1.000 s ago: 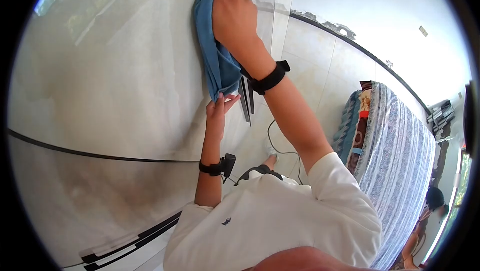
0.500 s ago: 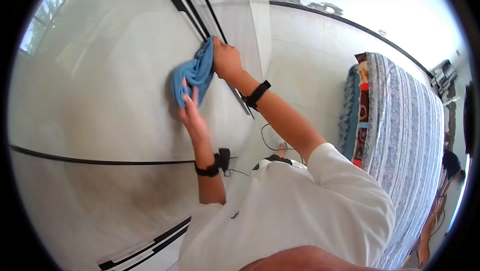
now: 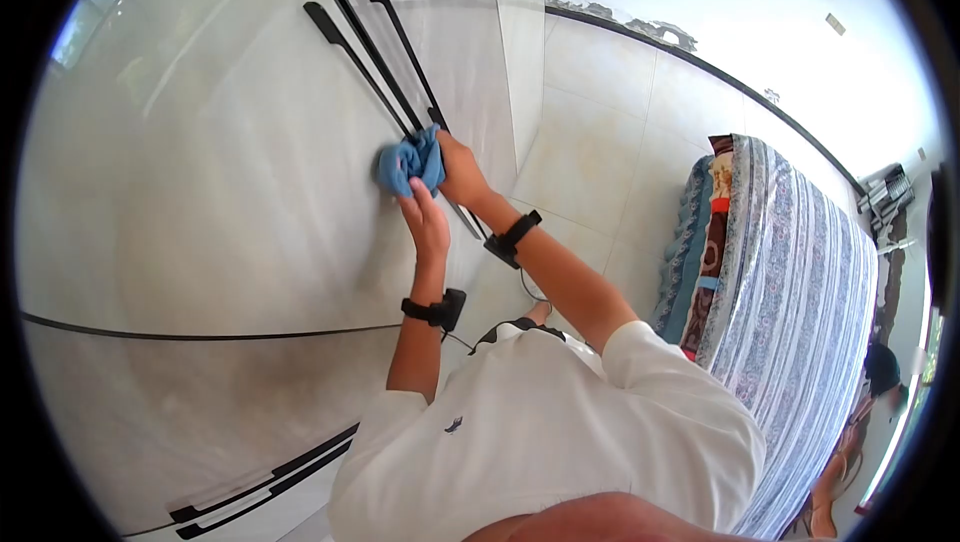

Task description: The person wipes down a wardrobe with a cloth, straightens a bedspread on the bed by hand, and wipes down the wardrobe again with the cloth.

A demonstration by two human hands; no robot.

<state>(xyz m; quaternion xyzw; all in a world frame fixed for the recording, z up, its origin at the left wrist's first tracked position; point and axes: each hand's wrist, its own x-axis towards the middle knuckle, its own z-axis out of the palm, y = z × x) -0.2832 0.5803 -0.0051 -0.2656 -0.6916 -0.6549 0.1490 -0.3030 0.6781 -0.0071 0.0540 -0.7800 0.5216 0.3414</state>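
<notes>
A crumpled blue cloth (image 3: 410, 160) is bunched between my two hands, against the black handles of a glossy pale cabinet door (image 3: 220, 182). My right hand (image 3: 463, 174) grips the cloth's right side, at the lower stretch of the long black handle (image 3: 405, 37). From below, my left hand (image 3: 427, 224) has its fingers pressed into the cloth's lower edge; some fingertips are hidden in its folds. The second black handle (image 3: 350, 52) runs up and left from the cloth. Black bands with small boxes are strapped on both wrists.
A bed with a striped cover (image 3: 790, 312) and folded bedding stands at the right. Pale floor tiles (image 3: 590, 132) lie between it and the cabinet. Lower cabinet handles (image 3: 270, 482) show at bottom left. Another person (image 3: 880, 372) is at the far right edge, partly hidden.
Both hands and the cloth have moved down along the handles, also relative to the cabinet. The cloth is bunched more tightly, and my left hand has come closer to my right.
</notes>
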